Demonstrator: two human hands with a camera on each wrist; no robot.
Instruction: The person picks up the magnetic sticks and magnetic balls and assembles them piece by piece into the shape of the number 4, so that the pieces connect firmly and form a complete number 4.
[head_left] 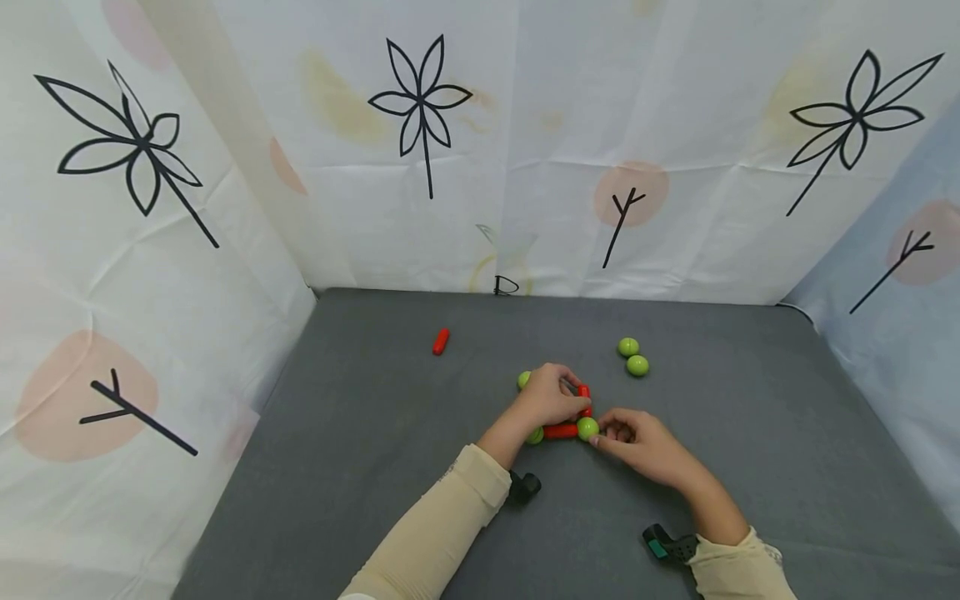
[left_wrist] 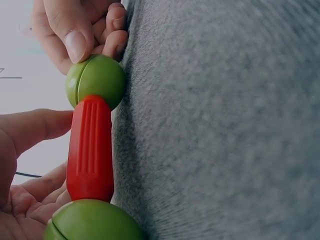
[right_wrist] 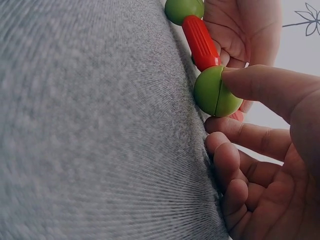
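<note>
A red ribbed rod [left_wrist: 90, 150] lies on the grey cloth and joins two green balls, a near-left one [left_wrist: 95, 222] and a corner one [head_left: 588, 429]. From the corner ball a second red rod [head_left: 584, 391] runs away from me. My left hand [head_left: 551, 395] reaches over the first rod and pinches the second between thumb and fingers. My right hand [head_left: 641, 442] pinches the corner ball, its thumb [right_wrist: 250, 82] pressed on the seam and the index finger below. Another green ball [head_left: 523, 380] shows partly behind my left hand; what it joins is hidden.
Two loose green balls [head_left: 633, 357] lie at the back right of the grey table [head_left: 360, 467]. A loose red rod [head_left: 441, 342] is at the back left. Patterned white cloth walls [head_left: 525, 150] stand behind and at both sides.
</note>
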